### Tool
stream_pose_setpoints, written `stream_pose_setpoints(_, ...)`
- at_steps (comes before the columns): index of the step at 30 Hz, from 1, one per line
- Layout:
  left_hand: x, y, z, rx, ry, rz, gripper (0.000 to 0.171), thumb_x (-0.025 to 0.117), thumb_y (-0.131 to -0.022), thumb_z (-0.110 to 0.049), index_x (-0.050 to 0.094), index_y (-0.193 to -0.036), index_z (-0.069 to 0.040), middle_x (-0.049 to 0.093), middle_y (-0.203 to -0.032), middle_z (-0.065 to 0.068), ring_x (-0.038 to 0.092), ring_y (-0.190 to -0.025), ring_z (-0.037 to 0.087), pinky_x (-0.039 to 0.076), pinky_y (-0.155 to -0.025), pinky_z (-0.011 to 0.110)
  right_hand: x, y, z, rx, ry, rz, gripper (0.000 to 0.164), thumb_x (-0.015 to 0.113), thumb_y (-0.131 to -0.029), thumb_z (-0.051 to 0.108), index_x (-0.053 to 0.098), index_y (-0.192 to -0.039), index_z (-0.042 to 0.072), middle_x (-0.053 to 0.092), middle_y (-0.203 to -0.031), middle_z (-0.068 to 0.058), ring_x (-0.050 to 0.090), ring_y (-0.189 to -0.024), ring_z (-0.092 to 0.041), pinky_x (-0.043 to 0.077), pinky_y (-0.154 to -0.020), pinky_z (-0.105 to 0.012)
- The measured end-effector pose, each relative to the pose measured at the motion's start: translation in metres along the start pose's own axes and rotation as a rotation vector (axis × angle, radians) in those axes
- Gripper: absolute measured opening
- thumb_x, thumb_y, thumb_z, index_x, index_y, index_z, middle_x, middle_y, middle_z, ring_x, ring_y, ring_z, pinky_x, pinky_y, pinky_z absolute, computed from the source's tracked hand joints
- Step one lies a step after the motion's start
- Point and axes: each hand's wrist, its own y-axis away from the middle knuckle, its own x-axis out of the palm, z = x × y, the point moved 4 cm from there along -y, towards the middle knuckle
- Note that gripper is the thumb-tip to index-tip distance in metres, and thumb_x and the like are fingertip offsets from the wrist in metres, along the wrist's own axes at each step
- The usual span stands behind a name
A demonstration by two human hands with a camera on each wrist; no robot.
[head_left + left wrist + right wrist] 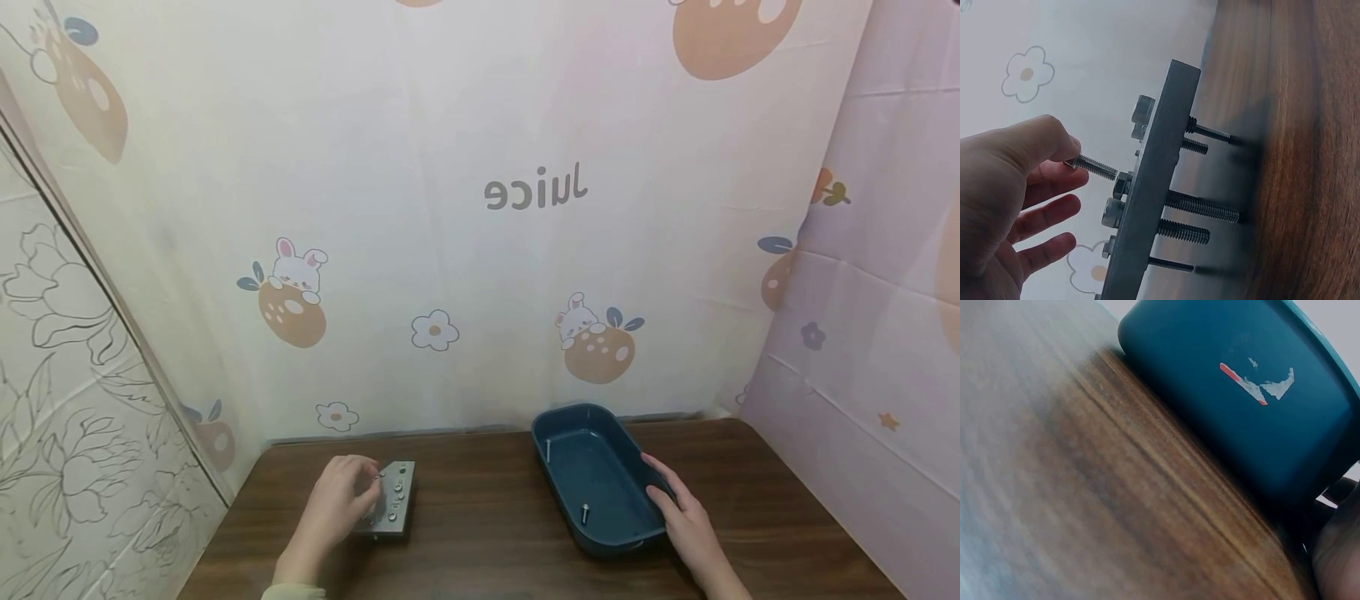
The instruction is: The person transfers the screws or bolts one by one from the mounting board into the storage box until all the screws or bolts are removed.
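Note:
My left hand [341, 498] is over a grey metal plate [402, 492] at the table's left. In the left wrist view its thumb and index finger pinch a threaded screw [1097, 167], whose tip points at the plate's face beside a hex bolt head [1122, 185]. Several bolts pass through the plate, their threaded shanks [1202, 207] standing out on the table side. On the right, my right hand [686, 523] grips the side of a dark blue tray [611, 467]. A bolt [585, 512] and a thinner screw [548, 451] lie in the tray.
The dark wooden table [472, 517] runs back to a printed curtain [450, 250], with more curtain on both sides. A torn label remnant [1277, 386] sticks to the tray's outer wall in the right wrist view.

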Motion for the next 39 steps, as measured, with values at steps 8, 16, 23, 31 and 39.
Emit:
stream_pose_setpoints(8, 0.002, -0.003, -0.006, 0.037, 0.013, -0.037, 0.017, 0.079, -0.081, -0.015, 0.066, -0.082, -0.026, 0.072, -0.105, -0.006, 0.059, -0.107, 0.019, 0.049, -0.093, 0.045, -0.003, 0.002, -0.001, -0.007, 0.013, -0.005, 0.056, 0.043, -0.106, 0.048, 0.032, -0.158, 0.030, 0.026, -0.165, -0.008, 0.017, -0.150, -0.040, 0.021, -0.108, -0.073)
stream_pose_setpoints(16, 0.008, -0.006, -0.015, 0.048, 0.024, -0.043, 0.017, 0.078, -0.081, -0.015, 0.066, -0.082, -0.026, 0.071, -0.104, -0.006, 0.059, -0.106, 0.017, 0.049, -0.092, 0.043, -0.004, 0.003, -0.001, -0.018, 0.011, -0.002, 0.057, 0.043, -0.106, 0.048, 0.030, -0.159, 0.029, 0.024, -0.165, -0.010, 0.017, -0.149, -0.042, 0.022, -0.107, -0.073)
stream_pose_setpoints(23, 0.009, -0.003, -0.026, 0.114, 0.037, -0.065, 0.017, 0.077, -0.081, -0.012, 0.066, -0.082, -0.025, 0.070, -0.100, -0.007, 0.059, -0.103, 0.016, 0.051, -0.088, 0.042, 0.003, 0.001, 0.001, -0.012, -0.009, 0.012, 0.056, 0.043, -0.107, 0.047, 0.032, -0.158, 0.027, 0.025, -0.165, -0.009, 0.016, -0.150, -0.042, 0.019, -0.107, -0.075)
stream_pose_setpoints(31, 0.016, -0.008, -0.042, 0.205, 0.055, -0.072, 0.013, 0.076, -0.083, -0.011, 0.067, -0.085, -0.021, 0.071, -0.102, -0.005, 0.059, -0.103, 0.017, 0.051, -0.086, 0.042, 0.003, -0.001, 0.000, 0.010, -0.004, 0.005, 0.057, 0.043, -0.106, 0.048, 0.032, -0.158, 0.028, 0.025, -0.165, -0.010, 0.015, -0.151, -0.042, 0.017, -0.108, -0.075)
stream_pose_setpoints(39, 0.023, -0.019, -0.062, 0.243, 0.064, -0.081, 0.014, 0.076, -0.081, -0.011, 0.066, -0.083, -0.021, 0.069, -0.096, -0.008, 0.058, -0.099, 0.016, 0.051, -0.085, 0.040, 0.000, 0.003, -0.001, -0.040, 0.004, -0.009, 0.055, 0.043, -0.107, 0.046, 0.033, -0.157, 0.026, 0.026, -0.165, -0.009, 0.018, -0.149, -0.043, 0.023, -0.106, -0.074)
